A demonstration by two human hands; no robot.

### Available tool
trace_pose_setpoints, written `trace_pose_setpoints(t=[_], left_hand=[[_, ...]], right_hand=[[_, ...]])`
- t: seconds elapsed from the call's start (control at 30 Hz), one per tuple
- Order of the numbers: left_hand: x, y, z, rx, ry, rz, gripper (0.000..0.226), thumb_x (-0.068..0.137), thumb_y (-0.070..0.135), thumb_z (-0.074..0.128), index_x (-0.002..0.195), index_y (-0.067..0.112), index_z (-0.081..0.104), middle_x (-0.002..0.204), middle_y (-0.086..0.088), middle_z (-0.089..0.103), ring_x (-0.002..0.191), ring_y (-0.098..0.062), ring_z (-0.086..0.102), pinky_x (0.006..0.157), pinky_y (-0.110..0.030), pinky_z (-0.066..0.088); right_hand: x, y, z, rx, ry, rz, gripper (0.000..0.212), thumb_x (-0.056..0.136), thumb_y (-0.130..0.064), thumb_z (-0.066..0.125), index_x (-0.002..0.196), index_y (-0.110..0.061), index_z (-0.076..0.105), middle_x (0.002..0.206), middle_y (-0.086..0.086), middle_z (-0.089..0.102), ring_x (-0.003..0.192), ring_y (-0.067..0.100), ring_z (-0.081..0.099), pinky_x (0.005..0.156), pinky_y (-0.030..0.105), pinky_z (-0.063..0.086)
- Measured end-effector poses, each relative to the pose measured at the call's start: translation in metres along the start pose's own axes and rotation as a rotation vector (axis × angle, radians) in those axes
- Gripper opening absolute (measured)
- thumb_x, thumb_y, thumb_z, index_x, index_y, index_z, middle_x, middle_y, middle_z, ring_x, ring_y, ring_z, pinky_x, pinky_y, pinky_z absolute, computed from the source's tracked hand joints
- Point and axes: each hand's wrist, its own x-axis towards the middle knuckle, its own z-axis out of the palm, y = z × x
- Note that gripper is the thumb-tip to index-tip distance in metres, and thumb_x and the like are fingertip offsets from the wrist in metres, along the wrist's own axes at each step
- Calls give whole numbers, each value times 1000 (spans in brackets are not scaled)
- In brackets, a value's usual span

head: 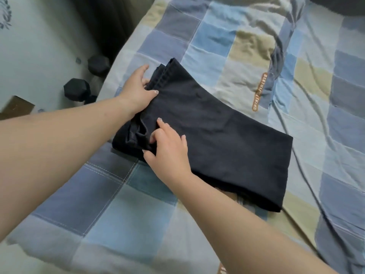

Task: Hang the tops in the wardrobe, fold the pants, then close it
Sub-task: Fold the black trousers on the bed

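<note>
On the bed [110, 210], centre: dark pants [217, 135], half folded. Left hand [136, 89] grips their ten-o'clock edge; right hand [167, 153] pinches the bunched waistband. Next likely: another fold over.

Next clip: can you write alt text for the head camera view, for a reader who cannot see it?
Two bare hands work on dark folded pants lying on a bed's blue, grey and tan patchwork quilt. The left hand grips the pants' far left edge, and the right hand pinches the near folded end. Black dumbbells sit on the floor left of the bed.
</note>
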Motion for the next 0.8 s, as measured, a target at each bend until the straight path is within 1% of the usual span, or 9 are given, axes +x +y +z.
trace_pose_setpoints(t=[0.1, 0.17, 0.23, 0.3, 0.37, 0.43, 0.53, 0.67, 0.8], left_hand=[[12, -36, -16, 59, 17, -79, 73, 92, 7, 58, 151, 21, 18, 119, 1, 61, 116, -15, 52, 101, -40, 44], [15, -58, -14, 142, 35, -160, 73, 91, 8, 58, 151, 19, 18, 129, -2, 58, 122, -21, 51, 103, -41, 43], [12, -71, -2, 310, 110, -184, 70, 90, 9, 57, 150, 17, 22, 141, -7, 46, 128, -27, 45, 105, -40, 38], [3, -70, 17, 588, 215, -15, 64, 89, 10, 53, 148, 15, 29, 150, -9, 34, 137, -30, 31, 113, -44, 24], [-7, -66, 47, 781, 152, 243, 62, 91, 14, 52, 148, 17, 29, 156, -8, 23, 145, -27, 16, 116, -52, 8], [-14, -63, 83, 975, 51, 471, 63, 92, 22, 52, 149, 18, 27, 159, -9, 16, 147, -26, 8, 115, -58, 4], [-14, -61, 133, 1185, -8, 692, 67, 91, 30, 50, 150, 18, 22, 159, -12, 12, 147, -29, 6, 112, -61, 2], [1, -77, 174, 1393, -203, 714, 64, 98, 46, 28, 152, 26, 2, 160, -7, -10, 147, -26, -13, 111, -60, -10], [44, -104, 136, 1417, -113, 595, 74, 88, 67, 12, 152, 30, 8, 161, -6, -1, 148, -24, -6, 114, -57, -2]], right_hand=[[13, 7, 24, -98, -79, 5, 18, 90, -27, 59, 102, -19, 48, 159, -2, 11, 146, 18, 8, 117, 51, 7], [10, 19, 33, -89, -183, 1, 29, 91, -30, 58, 116, -18, 49, 160, 1, 6, 147, 19, 6, 117, 49, 11], [2, 36, 32, -45, -235, -43, 42, 91, -32, 58, 129, -18, 47, 160, 2, 6, 147, 19, 6, 118, 42, 16], [-4, 55, 21, -66, -185, -37, 49, 93, -34, 55, 138, -19, 42, 160, 1, 7, 147, 18, 6, 118, 40, 16], [-5, 81, 3, -150, -67, 67, 54, 94, -37, 51, 143, -20, 36, 160, 0, 6, 147, 17, 4, 119, 42, 12], [0, 112, -15, -250, 45, 203, 59, 95, -39, 48, 147, -21, 28, 160, 2, 3, 147, 18, 1, 118, 45, 9], [12, 156, -32, -374, 85, 346, 66, 96, -43, 44, 151, -22, 15, 160, 3, -5, 147, 20, -6, 117, 53, 4], [25, 188, -29, -528, 83, 261, 71, 94, -52, 39, 152, -27, 6, 160, 3, -9, 147, 20, -10, 114, 60, 1], [22, 228, -20, -647, 70, 226, 71, 91, -66, 21, 151, -33, 3, 160, 1, -11, 147, 19, -11, 113, 61, 0]])
